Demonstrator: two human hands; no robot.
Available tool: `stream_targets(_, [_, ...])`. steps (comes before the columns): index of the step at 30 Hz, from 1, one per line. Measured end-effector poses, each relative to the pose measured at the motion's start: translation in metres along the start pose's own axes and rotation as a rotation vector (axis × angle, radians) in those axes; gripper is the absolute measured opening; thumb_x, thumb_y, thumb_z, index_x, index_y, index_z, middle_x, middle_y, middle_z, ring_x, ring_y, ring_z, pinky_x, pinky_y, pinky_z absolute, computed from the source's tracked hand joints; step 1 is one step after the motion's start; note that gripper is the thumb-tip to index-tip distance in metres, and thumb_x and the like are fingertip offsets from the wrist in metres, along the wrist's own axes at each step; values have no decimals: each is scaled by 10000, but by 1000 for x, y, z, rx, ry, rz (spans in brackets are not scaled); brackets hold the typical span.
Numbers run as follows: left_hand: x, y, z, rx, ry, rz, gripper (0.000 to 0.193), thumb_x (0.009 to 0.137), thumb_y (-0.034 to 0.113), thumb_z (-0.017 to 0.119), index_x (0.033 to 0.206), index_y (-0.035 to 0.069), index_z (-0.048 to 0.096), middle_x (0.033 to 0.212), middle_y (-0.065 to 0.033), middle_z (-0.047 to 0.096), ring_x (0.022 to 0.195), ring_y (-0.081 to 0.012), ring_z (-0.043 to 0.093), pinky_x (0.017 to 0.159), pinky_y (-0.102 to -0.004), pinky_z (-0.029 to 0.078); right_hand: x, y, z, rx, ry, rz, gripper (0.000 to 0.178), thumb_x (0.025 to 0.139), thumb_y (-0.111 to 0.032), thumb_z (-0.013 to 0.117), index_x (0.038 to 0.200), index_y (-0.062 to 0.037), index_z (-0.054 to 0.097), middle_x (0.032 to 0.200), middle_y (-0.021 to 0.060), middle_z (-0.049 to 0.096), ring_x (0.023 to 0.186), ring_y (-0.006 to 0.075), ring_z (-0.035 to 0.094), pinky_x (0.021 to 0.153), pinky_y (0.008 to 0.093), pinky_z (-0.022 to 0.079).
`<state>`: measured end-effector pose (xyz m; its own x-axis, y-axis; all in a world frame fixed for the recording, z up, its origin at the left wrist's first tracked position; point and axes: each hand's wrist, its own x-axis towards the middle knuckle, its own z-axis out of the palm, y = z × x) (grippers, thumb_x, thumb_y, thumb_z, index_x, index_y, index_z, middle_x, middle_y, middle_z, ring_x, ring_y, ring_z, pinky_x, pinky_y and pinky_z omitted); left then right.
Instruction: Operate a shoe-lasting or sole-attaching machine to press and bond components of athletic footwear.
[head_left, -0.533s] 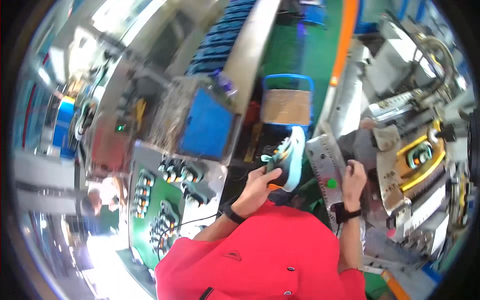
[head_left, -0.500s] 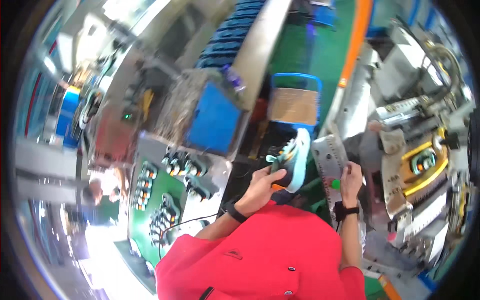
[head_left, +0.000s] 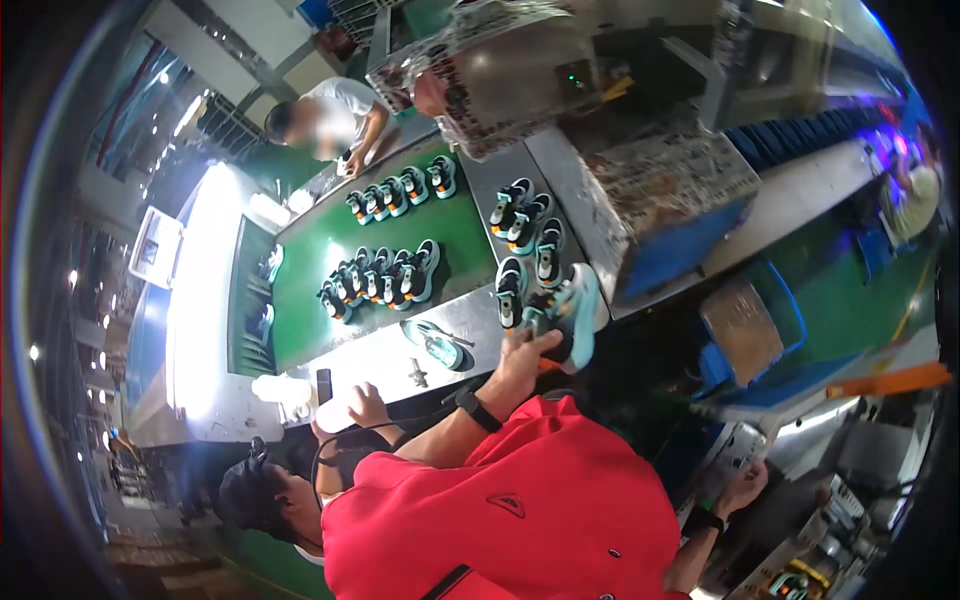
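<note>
My left hand [head_left: 520, 366] is closed round the heel end of a dark sneaker [head_left: 582, 318] with a mint sole and orange accents, its toe pointing up and away. That sneaker is held over the right end of a metal counter, close to several similar sneakers [head_left: 548, 252] there. At the lower right my right hand [head_left: 741, 488] has its fingers curled on the edge of a perforated grey metal panel [head_left: 738, 447] on a machine. The fingertips of that hand are partly hidden.
Rows of sneakers [head_left: 382, 275] stand on a green conveyor belt [head_left: 300, 325]. A mint sole-like piece [head_left: 437, 343] lies on the counter's near edge. One person [head_left: 345, 105] is across the belt, another [head_left: 265, 490] beside me at left. A blue-framed cart [head_left: 742, 330] stands at right.
My view and body have turned left, toward the counter and belt. My left hand has carried the sneaker over to the counter's sneakers. My right hand stays at the machine's metal panel.
</note>
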<state>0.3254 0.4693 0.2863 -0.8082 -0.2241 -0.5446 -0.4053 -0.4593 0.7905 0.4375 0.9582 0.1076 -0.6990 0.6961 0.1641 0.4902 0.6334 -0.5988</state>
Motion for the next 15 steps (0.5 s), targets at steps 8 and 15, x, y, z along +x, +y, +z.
stream_targets(8, [210,24,-159,35,440,194,230,781,71,703,933,-90,639,824,-137,676,653,-217,662,531,-322,548,120,-290,26,449,12,-481,168,956,-65,556,1101,16,586,1036,96,624,928,174,586,816,277,465])
stream_targets(15, [382,78,-209,791,609,408,402,742,235,669,1021,-31,558,926,-258,659,902,-439,631,775,-481,499,143,-544,31,379,-21,-917,118,937,-22,569,1047,3,605,998,57,615,879,120,554,727,245,436])
